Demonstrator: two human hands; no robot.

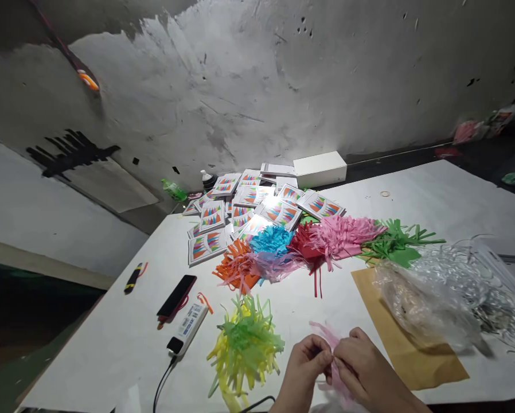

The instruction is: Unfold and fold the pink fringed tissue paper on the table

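Both my hands meet low in the frame over the white table. My left hand (311,361) pinches a piece of pale pink fringed tissue paper (337,381). Pressed against it, my right hand (358,364) has its fingers closed on the same pink paper. Strips of the paper stick out above and below the fingers; the exact spot they grip is hidden. Left of my hands lies a yellow and green fringed paper bunch (249,341). Behind it, fringed bundles lie in a row: orange (239,267), blue (271,240), red (304,244), pink (346,232) and green (395,241).
Several printed packs (212,215) are heaped at the back near a white box (320,169). A phone (177,297), a white power strip (191,324) and a cutter knife (133,279) lie left. At right are a brown paper sheet (404,344), a plastic bag (425,304) and silver strands (472,275).
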